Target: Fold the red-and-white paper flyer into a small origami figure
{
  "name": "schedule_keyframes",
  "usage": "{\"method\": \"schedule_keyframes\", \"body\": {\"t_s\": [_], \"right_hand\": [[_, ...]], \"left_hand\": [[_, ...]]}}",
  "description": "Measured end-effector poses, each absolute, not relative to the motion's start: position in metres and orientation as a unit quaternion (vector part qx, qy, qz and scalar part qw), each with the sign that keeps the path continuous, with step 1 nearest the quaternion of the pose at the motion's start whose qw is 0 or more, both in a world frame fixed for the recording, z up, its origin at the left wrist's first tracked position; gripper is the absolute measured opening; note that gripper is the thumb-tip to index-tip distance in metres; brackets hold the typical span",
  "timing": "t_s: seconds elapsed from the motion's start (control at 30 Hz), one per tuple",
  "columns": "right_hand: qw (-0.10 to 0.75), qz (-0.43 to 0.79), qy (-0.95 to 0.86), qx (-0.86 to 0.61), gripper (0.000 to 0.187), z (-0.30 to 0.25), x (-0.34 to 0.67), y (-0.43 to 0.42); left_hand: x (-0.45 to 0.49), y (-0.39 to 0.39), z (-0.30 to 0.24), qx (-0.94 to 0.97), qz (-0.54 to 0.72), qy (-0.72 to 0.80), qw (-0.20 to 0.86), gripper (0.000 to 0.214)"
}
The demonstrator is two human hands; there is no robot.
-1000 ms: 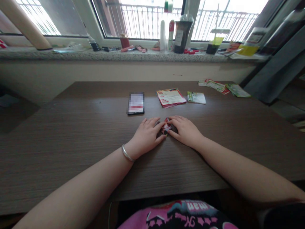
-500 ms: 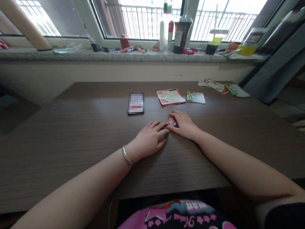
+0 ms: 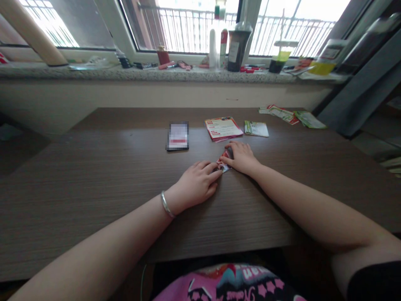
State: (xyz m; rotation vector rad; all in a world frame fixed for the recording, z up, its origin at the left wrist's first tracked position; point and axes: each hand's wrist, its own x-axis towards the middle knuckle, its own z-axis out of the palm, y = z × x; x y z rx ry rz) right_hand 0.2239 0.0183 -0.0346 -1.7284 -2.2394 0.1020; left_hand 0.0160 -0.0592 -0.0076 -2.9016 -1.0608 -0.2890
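A small piece of red and white printed paper (image 3: 224, 167) lies on the table between my two hands, partly hidden by the fingers. My left hand (image 3: 199, 182), with a silver bangle on its wrist, presses its fingertips on the paper's left end. Over the upper right part of the paper, my right hand (image 3: 242, 157) is curled, its thumb and fingers holding the edge. Just beyond the hands lie a stack of printed cards (image 3: 223, 128) with red edges and a smaller green and white packet (image 3: 256, 128).
A phone-like flat object (image 3: 178, 136) with a blurred face lies left of the cards. More green and red printed papers (image 3: 283, 114) are at the table's back right. Bottles, a dark cup (image 3: 237, 50) and small items stand on the granite windowsill (image 3: 188, 75).
My right hand has shifted slightly up and away from the left hand. More of the printed paper shows between them. The left hand stays almost where it was.
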Motion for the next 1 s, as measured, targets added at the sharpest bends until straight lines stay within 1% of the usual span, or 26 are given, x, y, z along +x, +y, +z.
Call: {"method": "schedule_keyframes", "body": {"t_s": [0.23,0.33,0.5,0.7,0.8,0.9,0.97,1.0], "right_hand": [[0.156,0.003,-0.762,-0.628,0.034,-0.029,0.223,0.027],[0.149,-0.016,-0.757,-0.636,0.029,-0.026,0.221,0.028],[0.133,-0.037,-0.755,-0.642,0.028,-0.023,0.218,0.03],[0.151,-0.06,-0.758,-0.631,0.026,-0.024,0.216,0.028],[0.157,-0.041,-0.765,-0.623,0.022,-0.025,0.217,0.025],[0.157,0.008,-0.789,-0.594,0.02,-0.026,0.221,0.022],[0.154,0.045,-0.818,-0.552,0.025,-0.026,0.226,0.02],[0.149,0.059,-0.836,-0.524,0.032,-0.025,0.229,0.018]], "left_hand": [[0.015,-0.054,-0.012,-0.932,-0.071,-0.356,-0.02,0.045],[0.015,-0.052,-0.013,-0.93,-0.067,-0.36,-0.03,0.045],[0.015,-0.052,-0.014,-0.928,-0.068,-0.364,-0.034,0.045],[0.013,-0.052,-0.014,-0.931,-0.079,-0.355,-0.031,0.044],[0.013,-0.052,-0.013,-0.934,-0.086,-0.345,-0.03,0.041],[0.012,-0.054,-0.011,-0.937,-0.092,-0.336,-0.027,0.039],[0.01,-0.054,-0.008,-0.939,-0.097,-0.329,-0.026,0.039],[0.009,-0.054,-0.007,-0.939,-0.099,-0.328,-0.027,0.04]]}}
